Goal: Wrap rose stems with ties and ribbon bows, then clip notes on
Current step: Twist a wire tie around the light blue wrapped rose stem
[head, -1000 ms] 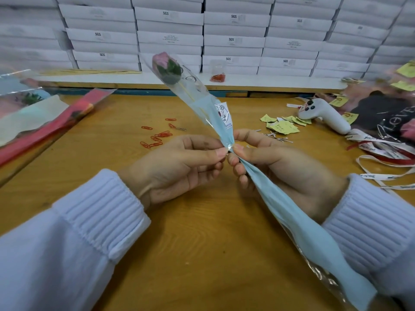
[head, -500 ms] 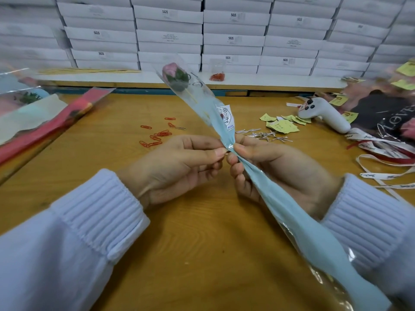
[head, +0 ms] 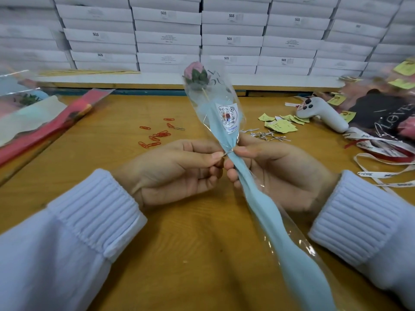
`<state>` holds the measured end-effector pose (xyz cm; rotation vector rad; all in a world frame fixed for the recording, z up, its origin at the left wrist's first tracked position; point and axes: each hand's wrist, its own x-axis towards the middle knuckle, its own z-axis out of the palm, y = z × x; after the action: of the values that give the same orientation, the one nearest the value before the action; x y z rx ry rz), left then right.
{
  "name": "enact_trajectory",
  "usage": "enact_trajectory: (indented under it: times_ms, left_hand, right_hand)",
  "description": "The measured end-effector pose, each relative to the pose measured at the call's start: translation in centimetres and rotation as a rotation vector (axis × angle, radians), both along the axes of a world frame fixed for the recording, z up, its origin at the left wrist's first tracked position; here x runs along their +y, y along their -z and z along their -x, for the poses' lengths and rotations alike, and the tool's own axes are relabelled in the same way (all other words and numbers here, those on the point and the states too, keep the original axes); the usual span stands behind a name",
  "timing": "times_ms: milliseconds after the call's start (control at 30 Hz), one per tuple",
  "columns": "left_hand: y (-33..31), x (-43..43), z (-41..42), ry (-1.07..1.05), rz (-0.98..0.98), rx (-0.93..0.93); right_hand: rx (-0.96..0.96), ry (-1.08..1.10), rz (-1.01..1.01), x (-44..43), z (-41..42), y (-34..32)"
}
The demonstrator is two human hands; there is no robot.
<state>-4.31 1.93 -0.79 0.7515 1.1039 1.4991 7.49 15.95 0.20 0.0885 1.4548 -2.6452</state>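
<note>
White glue gun (head: 323, 113) lying on wooden table (head: 179, 232); behind gun, past table's far edge, stacked white boxes (head: 233, 39) marked SGS.

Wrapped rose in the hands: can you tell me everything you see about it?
The wrapped rose has a pink bud with green leaves on a thin pale stick, inside a clear shiny sleeve lined with pale blue paper. A white sticker sits on the front. A thin silver tie cinches its narrow waist. The left hand pinches the tie's end; the right hand grips the sleeve there. It is held above the wooden table, bud pointing away.
</note>
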Motion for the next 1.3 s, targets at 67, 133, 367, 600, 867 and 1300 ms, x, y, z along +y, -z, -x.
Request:
enact_trajectory:
  times_ms: [67,133,367,600,867,1300]
  left_hand:
    - [0.0,0.0,0.0,0.025,-0.005,-0.018]
    - [0.0,0.0,0.0,0.046,-0.020,-0.040]
    - [0.1,0.5,-0.4,-0.036,-0.099,-0.078]
    - [0.2,0.6,-0.7,-0.078,-0.078,-0.091]
    - [-0.1,0.5,-1.0,-0.008,0.003,0.050]
    - [-0.2,0.0,-0.5,0.077,-0.067,0.123]
  right_hand:
    - [0.000,-0.007,0.017,-0.1,0.0,0.0]
    - [0.001,-0.004,0.048,-0.3,0.0,0.0]
    - [0.087,0.039,0.091,-0.7,0.3,0.3]
    - [0.127,0.071,0.035,-0.8,0.5,0.3]
    - [0.139,0.076,-0.072,-0.4,0.5,0.5]
    - [0.136,-0.075,-0.015,-0.4,0.0,0.3]
